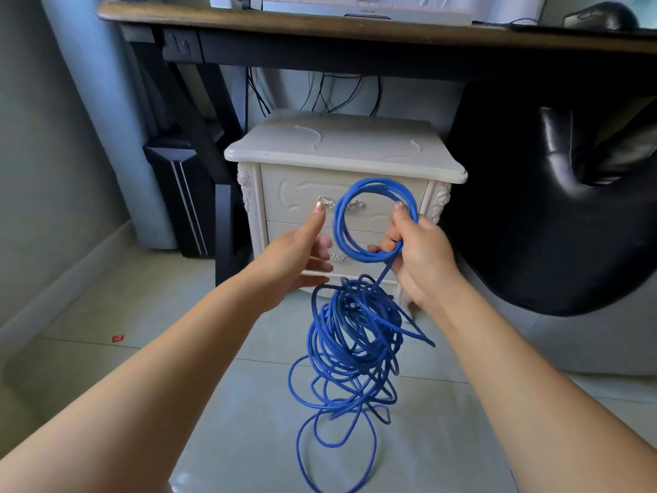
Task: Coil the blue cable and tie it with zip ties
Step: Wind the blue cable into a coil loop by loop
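While my right hand [419,250] grips the few finished loops of the blue cable [338,222] in front of the nightstand [355,193], my left hand [298,254] hovers wide and empty at the loops' 9 o'clock, just beside them; the rest of the cable hangs at 6 o'clock in a snarled heap [355,350] reaching the floor [177,332]; I judge the risk lies there; pulling up the next length could cinch crossed strands into a knot, or drag the whole heap along; a slack right grip could let the loops spring apart; pale strips [307,135] on the nightstand top may be zip ties; I cannot tell.
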`<state>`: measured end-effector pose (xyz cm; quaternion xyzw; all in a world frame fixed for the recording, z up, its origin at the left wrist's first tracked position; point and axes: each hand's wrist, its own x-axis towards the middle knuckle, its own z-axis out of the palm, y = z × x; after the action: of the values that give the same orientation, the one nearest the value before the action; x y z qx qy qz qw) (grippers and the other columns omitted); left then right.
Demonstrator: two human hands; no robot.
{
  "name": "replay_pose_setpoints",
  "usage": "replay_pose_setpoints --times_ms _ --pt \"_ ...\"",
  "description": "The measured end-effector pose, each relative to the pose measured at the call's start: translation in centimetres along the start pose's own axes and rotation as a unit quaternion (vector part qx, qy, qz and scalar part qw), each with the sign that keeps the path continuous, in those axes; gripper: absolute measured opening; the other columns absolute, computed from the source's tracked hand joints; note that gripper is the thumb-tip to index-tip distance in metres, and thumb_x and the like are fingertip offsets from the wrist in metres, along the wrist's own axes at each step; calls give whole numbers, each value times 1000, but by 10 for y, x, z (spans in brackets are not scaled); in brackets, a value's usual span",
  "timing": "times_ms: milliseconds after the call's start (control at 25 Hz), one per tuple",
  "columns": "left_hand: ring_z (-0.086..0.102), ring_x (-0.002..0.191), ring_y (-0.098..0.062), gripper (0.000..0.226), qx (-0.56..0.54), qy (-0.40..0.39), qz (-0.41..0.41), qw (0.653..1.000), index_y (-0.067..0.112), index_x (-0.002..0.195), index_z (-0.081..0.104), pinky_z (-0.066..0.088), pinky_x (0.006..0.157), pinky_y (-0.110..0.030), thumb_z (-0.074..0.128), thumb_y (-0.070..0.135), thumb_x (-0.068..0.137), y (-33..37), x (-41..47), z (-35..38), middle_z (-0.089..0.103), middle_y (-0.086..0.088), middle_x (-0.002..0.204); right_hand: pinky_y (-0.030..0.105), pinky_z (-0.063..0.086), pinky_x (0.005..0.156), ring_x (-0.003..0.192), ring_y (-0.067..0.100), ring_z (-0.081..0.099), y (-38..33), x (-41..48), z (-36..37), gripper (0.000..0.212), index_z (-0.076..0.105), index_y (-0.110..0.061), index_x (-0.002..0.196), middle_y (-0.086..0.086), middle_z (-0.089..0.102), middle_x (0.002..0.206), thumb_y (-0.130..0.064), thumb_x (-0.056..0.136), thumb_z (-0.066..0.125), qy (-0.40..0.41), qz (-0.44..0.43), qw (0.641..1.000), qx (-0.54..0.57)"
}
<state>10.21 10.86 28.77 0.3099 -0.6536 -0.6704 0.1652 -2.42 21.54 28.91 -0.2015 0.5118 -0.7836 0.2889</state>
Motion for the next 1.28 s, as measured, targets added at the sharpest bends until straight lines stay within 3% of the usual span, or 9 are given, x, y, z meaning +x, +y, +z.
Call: replay_pose_setpoints --times_ms 80,240,400,520,680,760,880,1080,1280 --pt "64 84 -17 59 78 24 -52 995 14 89 60 55 83 -35 43 71 88 -6 0 -1 61 -3 89 29 50 56 41 8 33 -2 5 -4 28 43 -15 77 -7 32 48 -21 104 43 39 11 998 56" --pt "62 101 -14 57 166 -73 -101 978 21 111 59 56 90 -41 67 66 77 -13 -8 12 62 1 111 24 48 52 39 7 33 -10 5 -1 34 43 -15 71 -8 33 46 -21 104 44 62 16 991 121" --pt "65 97 -16 61 196 -17 -80 977 16 104 60 56 76 -35 83 57 65 -26 3 31 68 0 104 25 48 57 40 8 31 -16 -1 4 35 43 -16 70 -6 30 49 -22 104 44 41 25 983 175" --pt "65 78 -18 49 225 15 -41 973 13 91 61 58 71 -36 88 44 64 -38 15 42 67 -2 83 24 49 56 40 7 31 -21 -4 6 36 42 -16 68 -6 30 50 -23 104 44 25 37 977 210" --pt "69 71 -21 11 152 -41 -53 986 1 91 66 62 69 -32 68 4 80 -41 23 36 73 -13 80 21 47 51 38 5 32 -34 -1 -2 35 44 -15 69 -6 31 48 -21 104 44 34 33 970 237" --pt "70 67 -22 11 46 -71 -86 993 -3 89 65 62 75 -34 55 -5 87 -40 27 24 73 -15 75 20 45 49 38 5 32 -42 0 -10 36 44 -15 69 -7 32 46 -21 104 44 45 17 973 226" --pt "65 55 -18 22 -114 -111 -164 974 -2 90 60 61 62 -29 38 -5 90 -35 29 9 65 -9 64 18 42 43 37 5 32 -53 -1 -19 35 46 -14 68 -7 33 47 -20 103 46 59 -5 978 202" --pt "58 52 -14 19 -182 -138 -233 945 6 84 58 57 56 -25 39 6 83 -24 26 0 62 -3 64 20 41 44 40 6 32 -57 -2 -27 35 46 -14 69 -6 34 50 -21 103 46 65 -30 986 148" --pt "61 54 -20 9 35 -63 -144 987 5 78 62 58 58 -28 67 10 83 -23 22 15 63 -9 64 19 38 42 40 5 31 -60 -2 -30 30 48 -14 74 -6 34 52 -20 103 46 72 -29 983 168"
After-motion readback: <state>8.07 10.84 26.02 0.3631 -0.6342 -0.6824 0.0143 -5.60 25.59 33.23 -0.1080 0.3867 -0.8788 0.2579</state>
